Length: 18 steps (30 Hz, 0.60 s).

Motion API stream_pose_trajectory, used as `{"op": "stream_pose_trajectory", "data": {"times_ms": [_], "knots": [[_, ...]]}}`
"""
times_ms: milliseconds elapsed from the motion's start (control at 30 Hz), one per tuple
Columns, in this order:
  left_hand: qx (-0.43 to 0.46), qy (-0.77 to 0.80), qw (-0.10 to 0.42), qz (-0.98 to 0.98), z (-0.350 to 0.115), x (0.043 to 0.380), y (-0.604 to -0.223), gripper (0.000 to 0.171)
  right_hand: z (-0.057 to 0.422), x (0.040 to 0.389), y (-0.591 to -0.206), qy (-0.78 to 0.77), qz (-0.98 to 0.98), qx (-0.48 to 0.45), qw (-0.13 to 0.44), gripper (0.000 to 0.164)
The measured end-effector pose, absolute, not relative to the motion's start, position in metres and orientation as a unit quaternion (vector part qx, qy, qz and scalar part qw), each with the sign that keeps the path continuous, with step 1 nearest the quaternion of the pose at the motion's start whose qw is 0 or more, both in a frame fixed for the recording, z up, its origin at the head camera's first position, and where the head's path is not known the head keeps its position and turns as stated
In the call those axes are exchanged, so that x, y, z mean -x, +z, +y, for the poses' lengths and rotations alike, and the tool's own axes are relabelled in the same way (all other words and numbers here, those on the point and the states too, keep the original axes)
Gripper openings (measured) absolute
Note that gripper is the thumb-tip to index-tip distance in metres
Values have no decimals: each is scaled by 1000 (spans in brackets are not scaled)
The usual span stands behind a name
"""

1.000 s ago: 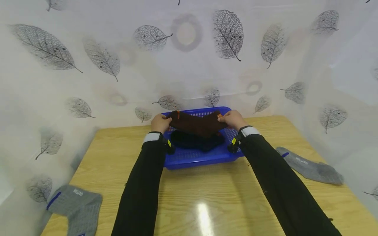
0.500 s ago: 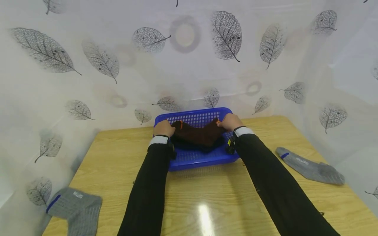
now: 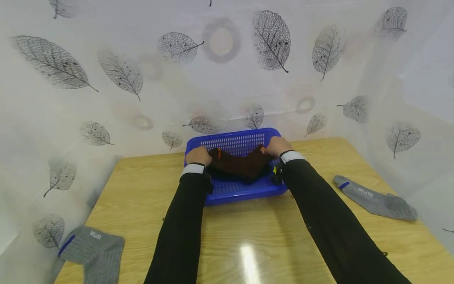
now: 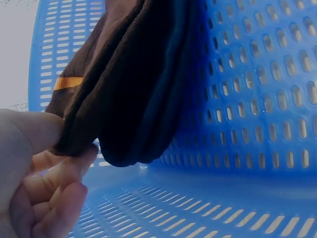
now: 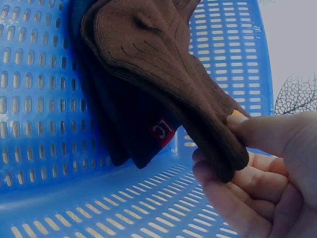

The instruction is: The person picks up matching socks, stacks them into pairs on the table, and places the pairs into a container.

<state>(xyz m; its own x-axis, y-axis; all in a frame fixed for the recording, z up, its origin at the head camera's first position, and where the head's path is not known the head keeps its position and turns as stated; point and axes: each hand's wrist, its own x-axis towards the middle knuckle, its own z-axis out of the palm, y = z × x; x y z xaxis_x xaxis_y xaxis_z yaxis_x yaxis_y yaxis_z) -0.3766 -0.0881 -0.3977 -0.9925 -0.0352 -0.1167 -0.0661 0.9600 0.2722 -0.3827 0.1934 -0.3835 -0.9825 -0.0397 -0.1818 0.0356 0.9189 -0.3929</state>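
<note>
We have brown socks (image 3: 242, 165) inside the blue basket (image 3: 244, 196), against dark socks (image 5: 119, 119). Left hand (image 3: 198, 156) and right hand (image 3: 278, 147) pinch opposite ends. We judge them nearly laid in, not yet released; grey socks (image 3: 376, 201) lie outside, on the table (image 3: 138, 193).

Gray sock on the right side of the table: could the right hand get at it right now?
Probably not just yet: the right hand is pinching the brown socks in the blue basket. Were it to let go, the way looks free, with nothing lying on the gray sock.
</note>
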Motion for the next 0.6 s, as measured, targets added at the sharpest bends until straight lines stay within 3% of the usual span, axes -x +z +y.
{"op": "stream_pose_trajectory", "data": {"times_ms": [233,600], "knots": [[30,167,57,984,-90,382,-394,35,192,384,-380,-194,975,-15,103,27],[27,109,52,992,-88,382,-402,25,185,376,-376,-153,981,-11,115,41]]}}
